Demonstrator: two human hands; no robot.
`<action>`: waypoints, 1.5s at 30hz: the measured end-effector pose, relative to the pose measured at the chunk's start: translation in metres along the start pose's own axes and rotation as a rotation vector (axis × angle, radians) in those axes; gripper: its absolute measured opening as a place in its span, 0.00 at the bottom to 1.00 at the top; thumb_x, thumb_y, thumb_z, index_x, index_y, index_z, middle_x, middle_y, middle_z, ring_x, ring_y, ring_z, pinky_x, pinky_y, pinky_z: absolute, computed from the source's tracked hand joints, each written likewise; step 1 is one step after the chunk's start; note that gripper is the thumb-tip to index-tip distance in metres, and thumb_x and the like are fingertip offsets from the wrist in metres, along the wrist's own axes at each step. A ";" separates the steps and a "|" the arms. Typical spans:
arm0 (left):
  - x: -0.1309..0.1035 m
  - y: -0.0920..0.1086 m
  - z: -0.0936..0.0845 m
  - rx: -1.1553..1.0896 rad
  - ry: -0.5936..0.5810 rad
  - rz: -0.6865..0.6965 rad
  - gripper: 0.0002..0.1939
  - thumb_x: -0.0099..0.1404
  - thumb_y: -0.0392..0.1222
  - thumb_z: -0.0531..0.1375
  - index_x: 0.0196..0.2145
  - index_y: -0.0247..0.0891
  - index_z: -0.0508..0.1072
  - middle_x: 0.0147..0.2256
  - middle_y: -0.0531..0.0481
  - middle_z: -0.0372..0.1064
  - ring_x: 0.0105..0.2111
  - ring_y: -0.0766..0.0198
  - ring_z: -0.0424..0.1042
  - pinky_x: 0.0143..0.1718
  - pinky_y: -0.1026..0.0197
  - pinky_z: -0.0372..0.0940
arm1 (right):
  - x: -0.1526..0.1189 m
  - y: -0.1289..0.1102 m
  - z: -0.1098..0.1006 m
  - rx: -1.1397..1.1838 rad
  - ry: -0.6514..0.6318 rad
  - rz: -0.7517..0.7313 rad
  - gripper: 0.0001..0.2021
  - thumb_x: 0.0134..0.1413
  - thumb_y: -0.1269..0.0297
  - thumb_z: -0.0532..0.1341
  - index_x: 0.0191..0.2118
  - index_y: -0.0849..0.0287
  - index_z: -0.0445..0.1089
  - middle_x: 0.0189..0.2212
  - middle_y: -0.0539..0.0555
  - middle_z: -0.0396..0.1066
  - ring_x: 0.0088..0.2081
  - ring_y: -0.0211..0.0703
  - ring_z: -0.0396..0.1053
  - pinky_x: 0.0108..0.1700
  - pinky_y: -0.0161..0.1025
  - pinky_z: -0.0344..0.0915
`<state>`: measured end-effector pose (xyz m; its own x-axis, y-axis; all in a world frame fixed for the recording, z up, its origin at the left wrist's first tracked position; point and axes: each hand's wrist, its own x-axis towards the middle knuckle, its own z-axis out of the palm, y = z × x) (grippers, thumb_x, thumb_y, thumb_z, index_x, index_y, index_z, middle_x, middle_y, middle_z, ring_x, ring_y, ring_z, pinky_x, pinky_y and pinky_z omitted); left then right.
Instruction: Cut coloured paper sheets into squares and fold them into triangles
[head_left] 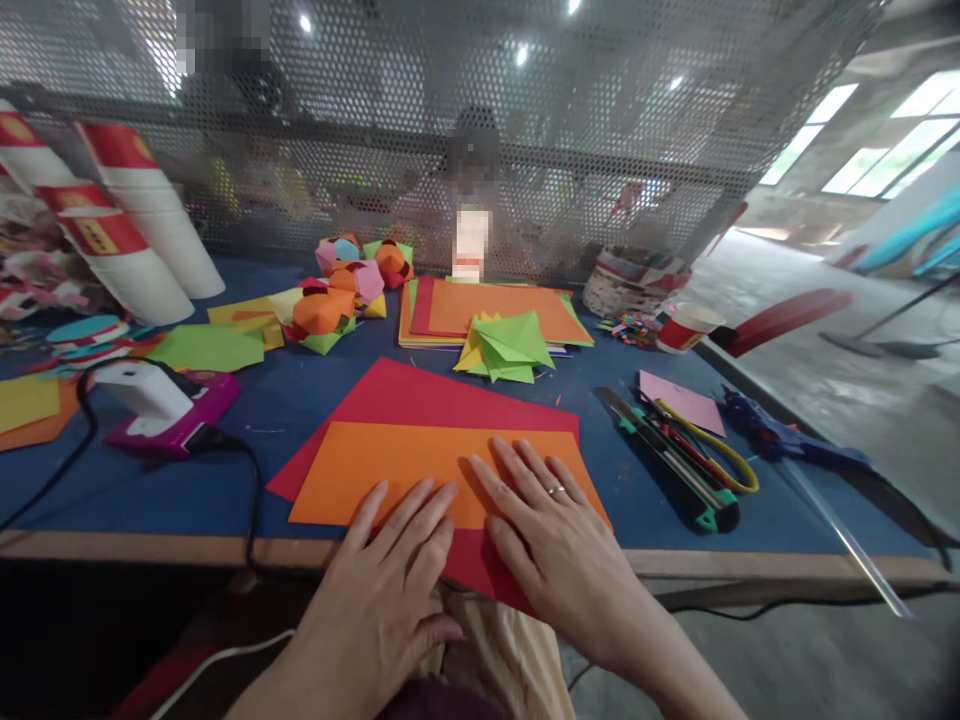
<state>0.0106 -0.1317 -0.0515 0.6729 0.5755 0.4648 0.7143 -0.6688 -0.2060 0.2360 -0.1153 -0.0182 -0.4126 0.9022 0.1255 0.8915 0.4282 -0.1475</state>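
together, the left hand (390, 590) and right hand (559, 545) are laid, fingers outstretched, on an orange paper sheet (405, 450) overlapping red paper (450, 396).

Near ctr., orange sheet (390, 460) & red sheet (450, 390) are made of smooth matt paper. Blue top (187, 500) is finished matt, edged near w/ wood-look strip (150, 547). Far screen (375, 100) is made of perf. metal. L: power strip (215, 393) is moulded in glossy plastic; cups (169, 255), paper-look. R: clear rod (840, 530) is finished smooth, glossy.
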 end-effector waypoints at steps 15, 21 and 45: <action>-0.016 -0.008 -0.012 -0.065 -0.049 -0.046 0.29 0.74 0.64 0.50 0.58 0.37 0.66 0.67 0.43 0.63 0.67 0.53 0.62 0.61 0.43 0.64 | -0.045 0.068 -0.002 -0.088 0.048 0.085 0.26 0.74 0.60 0.42 0.73 0.42 0.53 0.73 0.49 0.49 0.73 0.54 0.47 0.68 0.65 0.57; -0.037 -0.023 -0.027 0.049 -0.013 -0.085 0.28 0.78 0.58 0.46 0.58 0.32 0.67 0.63 0.42 0.69 0.63 0.56 0.68 0.59 0.49 0.62 | -0.057 0.084 0.004 -0.118 0.105 0.091 0.26 0.75 0.59 0.41 0.74 0.41 0.49 0.72 0.49 0.52 0.73 0.54 0.49 0.68 0.66 0.57; -0.009 0.017 -0.010 0.110 0.235 -0.035 0.19 0.76 0.41 0.49 0.49 0.23 0.74 0.48 0.37 0.78 0.51 0.51 0.75 0.56 0.54 0.66 | -0.006 -0.028 0.025 -0.151 0.277 -0.337 0.27 0.65 0.74 0.51 0.69 0.67 0.60 0.69 0.56 0.57 0.68 0.59 0.61 0.61 0.59 0.71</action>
<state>0.0148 -0.1530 -0.0501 0.5936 0.4631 0.6581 0.7615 -0.5877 -0.2733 0.2095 -0.1315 -0.0391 -0.6368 0.6579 0.4021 0.7421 0.6645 0.0880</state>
